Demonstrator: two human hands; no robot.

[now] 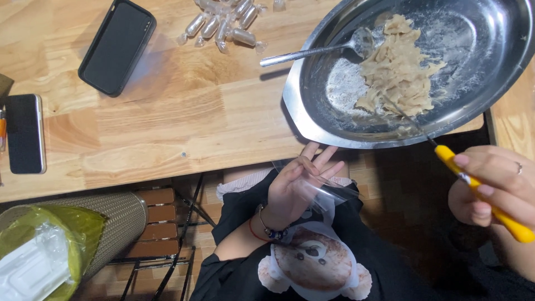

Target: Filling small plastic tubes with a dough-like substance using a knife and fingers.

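A: Largest item?
B: Wooden tabletop (184, 111). Next, an oval steel tray (479, 106) overhanging its near edge, floured, holding a heap of beige dough strips (397, 69) and a spoon (317, 51).

A: In hand?
B: Right hand (493, 192), fingers closed round a yellow-handled tool (485, 192), its thin metal tip reaching into the strips. Left hand (295, 187), below the tray, fingers loosely spread, pinching a small clear wrapper (326, 192).

A: Handling?
B: Strips look soft, light, probably sticky; lift from beneath. Wrapper flimsy, slippery; grip its edge.

A: Smaller lots?
B: Two phones (117, 47) (25, 134); wrapped sweets (223, 25) at the far edge.
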